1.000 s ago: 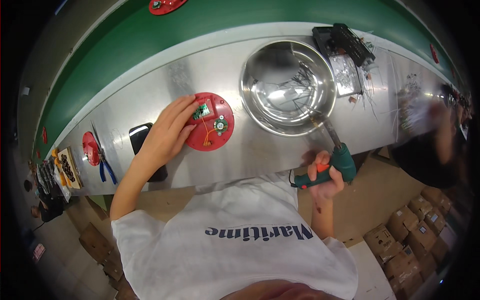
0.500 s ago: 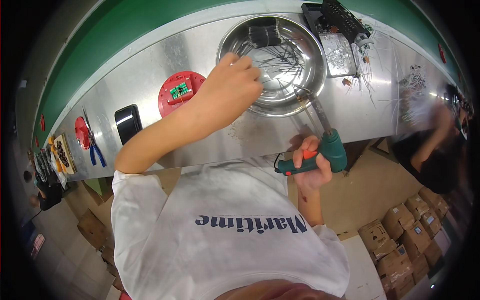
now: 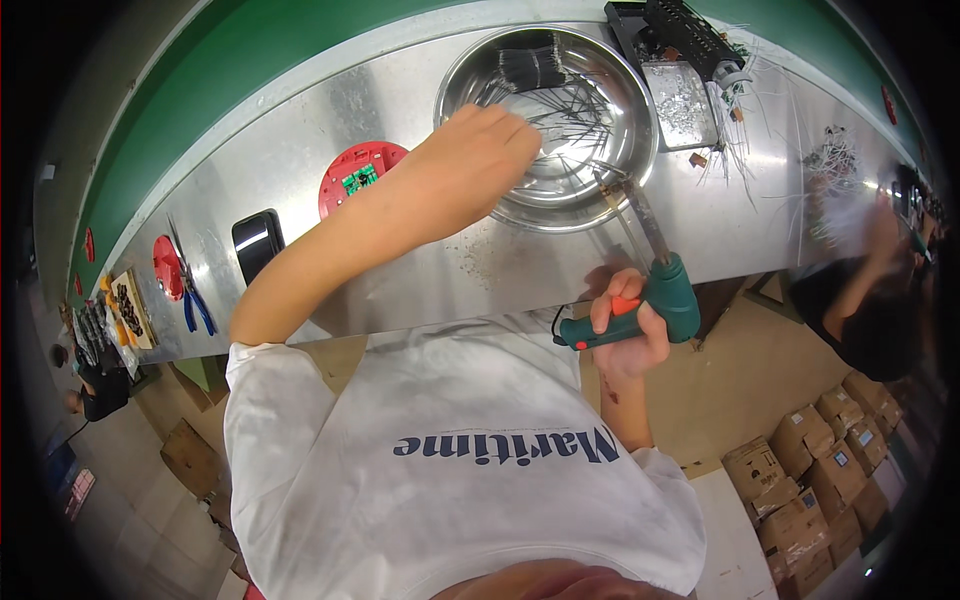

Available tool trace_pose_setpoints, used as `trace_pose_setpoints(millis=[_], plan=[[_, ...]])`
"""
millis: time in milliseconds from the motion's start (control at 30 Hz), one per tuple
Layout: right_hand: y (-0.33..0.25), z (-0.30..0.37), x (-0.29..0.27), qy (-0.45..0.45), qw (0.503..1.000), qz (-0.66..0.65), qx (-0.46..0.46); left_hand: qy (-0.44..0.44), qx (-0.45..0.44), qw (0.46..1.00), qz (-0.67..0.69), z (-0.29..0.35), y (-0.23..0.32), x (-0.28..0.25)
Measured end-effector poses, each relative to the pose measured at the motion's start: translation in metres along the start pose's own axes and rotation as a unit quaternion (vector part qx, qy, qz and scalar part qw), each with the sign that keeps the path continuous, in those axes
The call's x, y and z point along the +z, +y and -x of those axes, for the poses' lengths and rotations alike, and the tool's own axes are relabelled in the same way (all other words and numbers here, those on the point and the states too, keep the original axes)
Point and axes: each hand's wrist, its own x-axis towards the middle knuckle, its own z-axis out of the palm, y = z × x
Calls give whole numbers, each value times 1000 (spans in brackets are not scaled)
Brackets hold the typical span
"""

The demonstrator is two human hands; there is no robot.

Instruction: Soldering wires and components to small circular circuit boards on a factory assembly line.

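Observation:
My left hand (image 3: 485, 160) is over the near left side of a shiny metal bowl (image 3: 570, 212), its fingers curled together. Whatever they pinch is hidden behind the knuckles. In the bowl lie a bundle of dark wires (image 3: 532, 68) and many loose thin wires (image 3: 585, 118). My right hand (image 3: 640, 345) grips a green soldering gun (image 3: 678, 300) with a red trigger, in front of the bench edge. The gun's long metal tip reaches up over the bowl's near right rim. Left of the bowl, a red round housing (image 3: 335, 188) with a green circuit board (image 3: 360, 178) is partly covered by my left forearm.
A black phone (image 3: 258, 245), blue-handled pliers (image 3: 198, 302) and a red piece (image 3: 167, 268) lie on the metal bench to the left. Behind the bowl's right side are a clear-bottomed tray (image 3: 682, 105) and scattered wires (image 3: 745, 140). Another person (image 3: 850, 310) works at right, above cardboard boxes (image 3: 800, 460).
My left hand has moved slightly to the right over the bowl, its fingers still curled. My right hand keeps hold of the soldering gun in nearly the same place.

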Motion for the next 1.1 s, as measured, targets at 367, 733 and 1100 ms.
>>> trace_pose_setpoints(millis=[367,733,1100], plan=[[-1,-1,3,-11,1000,19,1,79,-94,978,167,13,12,-9],[-1,0,6,0,1000,1,1,116,-113,971,173,15,10,1],[-6,0,25,14,993,112,42,189,-79,962,179,50,75,-8]])
